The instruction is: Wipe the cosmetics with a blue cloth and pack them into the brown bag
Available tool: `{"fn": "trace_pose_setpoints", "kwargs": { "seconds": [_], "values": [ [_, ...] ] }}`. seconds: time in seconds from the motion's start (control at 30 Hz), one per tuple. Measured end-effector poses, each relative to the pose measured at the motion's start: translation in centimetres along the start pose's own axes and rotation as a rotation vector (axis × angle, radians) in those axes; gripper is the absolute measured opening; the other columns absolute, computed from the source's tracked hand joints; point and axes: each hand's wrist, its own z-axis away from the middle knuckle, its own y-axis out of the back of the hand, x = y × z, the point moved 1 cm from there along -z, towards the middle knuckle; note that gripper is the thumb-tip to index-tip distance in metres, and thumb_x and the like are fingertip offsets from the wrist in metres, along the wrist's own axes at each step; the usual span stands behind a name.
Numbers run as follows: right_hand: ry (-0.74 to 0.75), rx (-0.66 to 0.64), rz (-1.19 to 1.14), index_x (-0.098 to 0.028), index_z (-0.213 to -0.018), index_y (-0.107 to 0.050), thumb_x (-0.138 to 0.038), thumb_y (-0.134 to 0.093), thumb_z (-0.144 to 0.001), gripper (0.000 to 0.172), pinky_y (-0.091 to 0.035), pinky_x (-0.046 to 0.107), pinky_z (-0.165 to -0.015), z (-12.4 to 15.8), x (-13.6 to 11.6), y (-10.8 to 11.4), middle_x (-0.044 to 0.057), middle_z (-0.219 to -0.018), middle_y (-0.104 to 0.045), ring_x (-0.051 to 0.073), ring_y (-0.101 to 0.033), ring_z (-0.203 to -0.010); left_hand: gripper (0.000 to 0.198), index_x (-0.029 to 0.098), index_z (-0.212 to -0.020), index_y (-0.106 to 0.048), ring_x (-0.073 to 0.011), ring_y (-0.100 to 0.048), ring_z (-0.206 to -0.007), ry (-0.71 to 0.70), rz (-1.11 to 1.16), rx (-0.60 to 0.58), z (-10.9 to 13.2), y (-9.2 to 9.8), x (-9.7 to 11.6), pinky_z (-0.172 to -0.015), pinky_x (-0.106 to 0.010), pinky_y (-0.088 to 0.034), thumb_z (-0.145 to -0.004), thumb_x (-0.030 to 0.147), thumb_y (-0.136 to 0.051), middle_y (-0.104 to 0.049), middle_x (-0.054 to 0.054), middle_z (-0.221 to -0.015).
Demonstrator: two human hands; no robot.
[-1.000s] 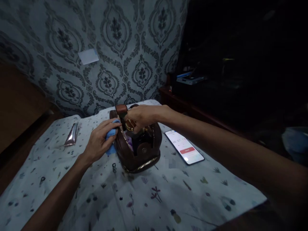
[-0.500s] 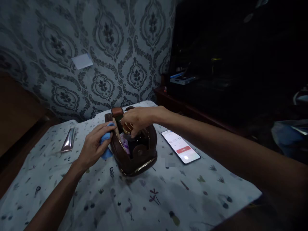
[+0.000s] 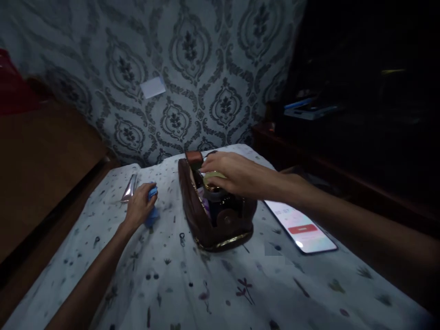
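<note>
A brown zip bag (image 3: 192, 206) stands unzipped on the patterned sheet. My right hand (image 3: 230, 172) reaches into its mouth, with thumb and fingers around the gold lid of a jar (image 3: 213, 182). The jar's lower part is hidden in the bag. Purple-and-white and dark things beside it are too dim to name. To the left of the bag, my left hand (image 3: 139, 204) is closed on a crumpled blue cloth (image 3: 151, 216). Just beyond that hand lies a shiny silver-pink tube (image 3: 129, 190), partly covered by the fingers.
A phone (image 3: 302, 229) with a lit timer screen lies right of the bag, under my right forearm. Patterned wallpaper (image 3: 192, 55) rises behind the sheet (image 3: 192, 284). A brown wooden panel (image 3: 44, 156) borders the left, and dark furniture (image 3: 275, 137) the right.
My left hand has moved left, away from the bag's edge toward the tube, with the blue cloth in it. My right hand stays at the jar. The view has shifted left.
</note>
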Motion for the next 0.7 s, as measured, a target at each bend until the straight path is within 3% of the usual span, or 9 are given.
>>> {"fn": "trace_pose_setpoints", "kwargs": {
  "seconds": [0.1,0.17,0.27,0.4,0.53,0.63,0.7],
  "values": [
    [0.031,0.237,-0.127,-0.026,-0.094,-0.075,-0.018,-0.054,-0.094,0.022,-0.051,0.043,-0.097,1.3,-2.0,-1.0,0.009,-0.112,-0.073,0.028,-0.066,-0.106,0.050,0.013,-0.139,-0.051,-0.0336,-0.052,-0.131,0.348,-0.305,-0.078,-0.7,-0.5,-4.8,-0.105,-0.047,-0.047,-0.095,0.035,-0.041,-0.056,-0.019,-0.143],
    [0.106,0.364,-0.235,-0.024,-0.100,-0.073,-0.019,-0.051,-0.097,0.024,-0.055,0.041,-0.091,2.0,-3.7,-2.1,0.008,-0.106,-0.073,0.025,-0.067,-0.102,0.054,0.007,-0.138,-0.049,-0.0397,-0.049,-0.132,0.478,-0.365,-0.097,-1.2,-0.8,-7.1,-0.099,-0.053,-0.050,-0.096,0.039,-0.038,-0.052,-0.026,-0.144],
    [0.196,0.373,-0.367,-0.020,-0.102,-0.073,-0.016,-0.050,-0.099,0.023,-0.056,0.037,-0.085,2.7,-6.5,-4.6,0.010,-0.100,-0.075,0.022,-0.068,-0.095,0.056,0.002,-0.131,-0.053,-0.0438,-0.052,-0.127,0.555,-0.369,-0.133,-1.5,-1.6,-9.4,-0.095,-0.055,-0.050,-0.093,0.042,-0.043,-0.055,-0.031,-0.136],
    [0.227,0.298,-0.538,-0.016,-0.102,-0.073,-0.015,-0.050,-0.100,0.023,-0.056,0.032,-0.079,2.7,-9.2,-9.4,0.010,-0.093,-0.075,0.019,-0.067,-0.089,0.053,0.003,-0.129,-0.055,-0.0425,-0.051,-0.129,0.600,-0.367,-0.164,-1.7,-2.5,-10.9,-0.097,-0.052,-0.050,-0.090,0.038,-0.046,-0.057,-0.030,-0.135],
    [0.042,0.140,-0.709,-0.017,-0.098,-0.076,-0.014,-0.057,-0.091,0.021,-0.056,0.032,-0.080,1.6,-10.0,-14.3,0.009,-0.091,-0.077,0.020,-0.070,-0.088,0.053,0.004,-0.125,-0.059,-0.0443,-0.051,-0.131,0.640,-0.328,-0.182,-2.3,-2.0,-11.7,-0.097,-0.051,-0.049,-0.081,0.034,-0.057,-0.056,-0.032,-0.136],
    [-0.203,0.045,-0.952,-0.021,-0.094,-0.078,-0.019,-0.062,-0.085,0.018,-0.055,0.031,-0.076,0.3,-9.8,-17.4,0.005,-0.092,-0.077,0.019,-0.071,-0.083,0.049,0.007,-0.113,-0.066,-0.0471,-0.057,-0.124,0.707,-0.244,-0.206,-2.5,-0.7,-12.3,-0.093,-0.053,-0.050,-0.073,0.036,-0.065,-0.062,-0.031,-0.129],
    [-0.364,0.048,-1.150,-0.020,-0.095,-0.077,-0.029,-0.068,-0.083,0.017,-0.055,0.031,-0.074,-0.4,-9.4,-19.0,0.004,-0.089,-0.075,0.020,-0.070,-0.084,0.043,0.011,-0.103,-0.069,-0.0452,-0.064,-0.115,0.738,-0.153,-0.212,-2.2,0.4,-12.6,-0.089,-0.051,-0.052,-0.072,0.041,-0.067,-0.069,-0.026,-0.119]
  ]
}}
